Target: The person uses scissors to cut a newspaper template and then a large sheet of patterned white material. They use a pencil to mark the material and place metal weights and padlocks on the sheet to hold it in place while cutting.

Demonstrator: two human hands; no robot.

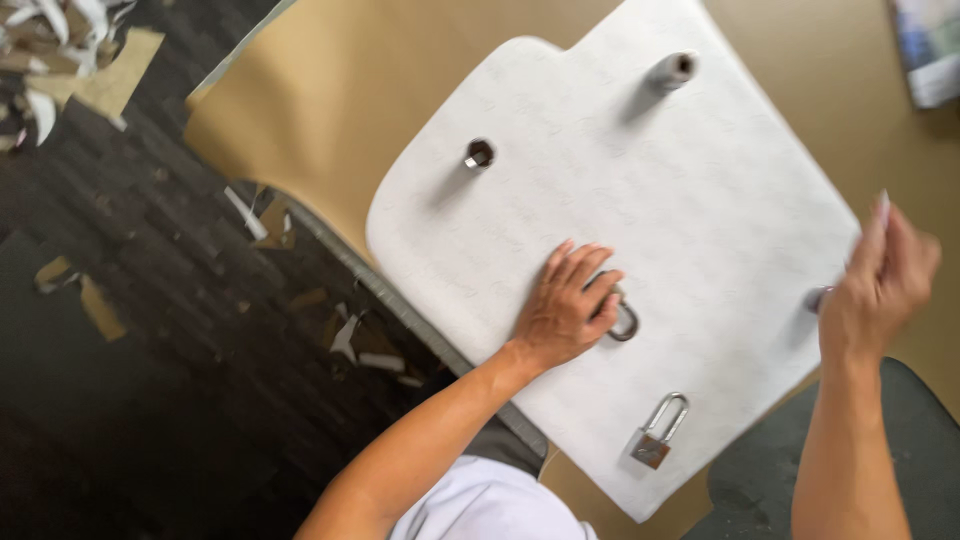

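On the far left the dark floor (150, 330) is full of paper scraps (345, 338), and more scraps lie in a heap (60, 50) at the top corner. These look like cut-off bits, so some cutting seems to be done already.

Next comes the brown worktop (330, 90). A white sheet (700, 230) with a faint pattern lies flat on it. The sheet already has a shaped outline, with rounded corners and a step near the top.

Metal weights hold the sheet down. One short round weight (479, 153) stands near the top left of the sheet. A taller one (672, 71) stands near the top. A padlock (660, 432) lies near the bottom edge.

The left hand (568, 305) lies flat on the middle of the sheet, fingers close together, pressing down. Its fingertips touch a metal ring (625, 322), which may be a second padlock; most of it is hidden.

On the right, the right hand (880, 285) is lifted above the sheet's right edge. It is blurred. Its fingers are pressed together and seem to pinch something thin and pale, but the picture does not show what. A small metal piece (816, 298) sits just beside it at the sheet's edge.

The sheet looks laid out and held. What is left cannot be told.
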